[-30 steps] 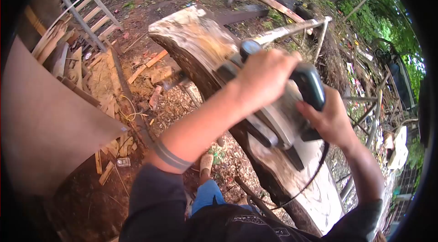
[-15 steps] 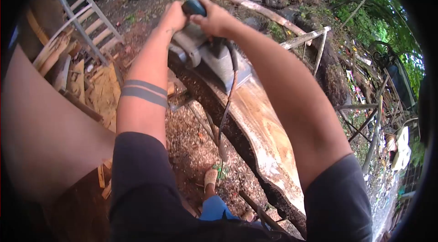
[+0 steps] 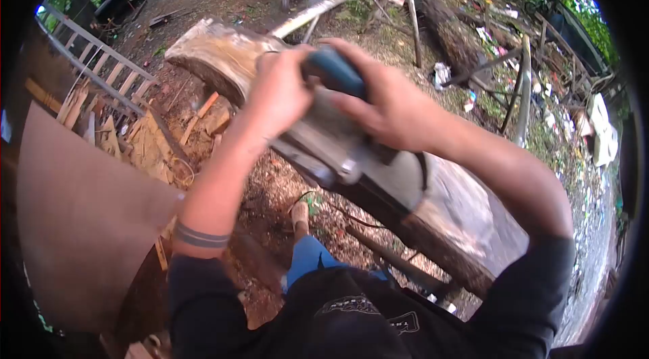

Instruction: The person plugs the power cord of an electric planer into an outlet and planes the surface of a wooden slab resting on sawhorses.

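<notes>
A corded power planer (image 3: pixel 324 132), blurred by motion, rests on a thick wooden slab (image 3: pixel 466 207) with rough bark edges. My left hand (image 3: pixel 280 85) is closed around the planer's front grip, whose shape is mostly hidden under the fingers. Wrapped over the dark rear handle is my right hand (image 3: pixel 385 95), its thumb to the near side. The slab slants from the upper left to the lower right in front of my body. Pale, swirling grain shows on its top face beyond the planer.
A ladder (image 3: pixel 101 61) and scrap wood (image 3: pixel 145 146) lie at left, near a large brown panel (image 3: pixel 88 217). Behind the slab stands a pole frame (image 3: pixel 412 21). My foot (image 3: pixel 299 213) is on ground covered with shavings, below the slab.
Since half a second ago the planer and both hands have come back from the slab's far end toward its middle. The camera view has also turned. Both hands keep their hold.
</notes>
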